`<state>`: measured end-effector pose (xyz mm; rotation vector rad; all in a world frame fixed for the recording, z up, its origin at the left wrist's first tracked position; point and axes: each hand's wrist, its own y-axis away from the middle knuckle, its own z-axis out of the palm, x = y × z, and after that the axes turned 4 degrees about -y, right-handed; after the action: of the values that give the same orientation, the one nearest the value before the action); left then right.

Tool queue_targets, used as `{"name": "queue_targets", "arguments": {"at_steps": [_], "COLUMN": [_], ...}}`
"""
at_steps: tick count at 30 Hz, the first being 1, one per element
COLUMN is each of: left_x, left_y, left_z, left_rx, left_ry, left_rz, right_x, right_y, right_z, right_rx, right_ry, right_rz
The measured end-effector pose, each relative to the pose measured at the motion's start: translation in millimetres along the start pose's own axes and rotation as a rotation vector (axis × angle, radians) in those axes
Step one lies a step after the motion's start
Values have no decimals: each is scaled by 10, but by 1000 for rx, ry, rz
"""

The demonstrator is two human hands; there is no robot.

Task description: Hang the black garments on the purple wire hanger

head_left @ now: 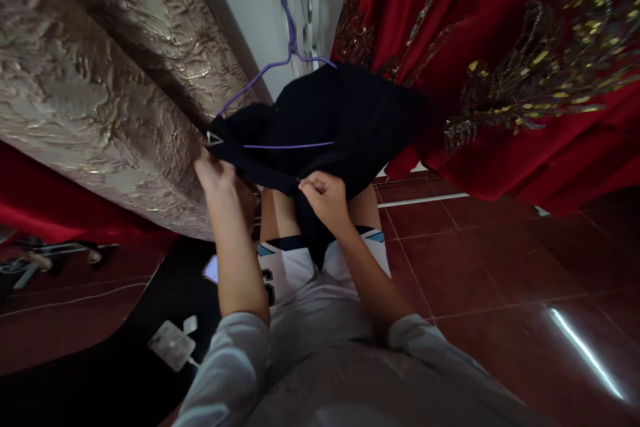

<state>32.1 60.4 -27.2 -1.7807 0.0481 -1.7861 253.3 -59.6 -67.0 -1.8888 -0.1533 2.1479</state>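
Note:
A dark navy garment (340,120) hangs over a thin purple wire hanger (287,33), spread out in front of me. My left hand (214,172) is closed on the garment's left edge near a small white triangle mark. My right hand (324,195) is closed in a pinch on the lower hem near the middle. Both forearms reach up from grey sleeves. Below the garment I see my white shorts (295,273) with dark and light-blue trim.
A beige embossed curtain or cover (100,80) fills the upper left. Red cloth with gold embroidery (525,47) hangs at the right. Dark red floor tiles (500,267) lie below. A black mat (125,347) carries a white plug adapter (173,343).

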Motion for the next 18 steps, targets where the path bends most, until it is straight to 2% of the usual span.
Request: {"name": "queue_targets", "arguments": {"at_steps": [1, 3, 5, 7, 8, 10, 12, 14, 16, 18], "left_x": [-163, -401, -497, -451, -382, -177, 67, 273, 377, 356], "left_y": [126, 465, 808, 1065, 1156, 1291, 1405, 1509, 1576, 1581], "left_z": [-18, -16, 11, 73, 123, 264, 434, 576, 628, 573], "left_rx": [14, 22, 26, 25, 11, -69, -194, -273, -221, -103], "left_ry": [63, 132, 202, 267, 316, 420, 433, 258, 52, -32], "left_rz": [-118, -213, -270, -308, -323, -332, -273, -113, 81, 210], "right_x": [33, 117, 200, 245, 249, 232, 207, 189, 155, 78], "right_y": [21, 38, 36, 29, 26, 35, 70, 122, 160, 141], "right_z": [-10, -86, -219, -358, -409, -443, -390, -296, -224, -200], "right_rx": [19, 113, 227, 279, 255, 104, -107, -254, -276, -252], "right_ry": [-50, -151, -211, -196, -164, -75, -4, 23, 62, 129], "right_rz": [32, 94, 125, 126, 115, 61, -17, -61, -46, -26]}}
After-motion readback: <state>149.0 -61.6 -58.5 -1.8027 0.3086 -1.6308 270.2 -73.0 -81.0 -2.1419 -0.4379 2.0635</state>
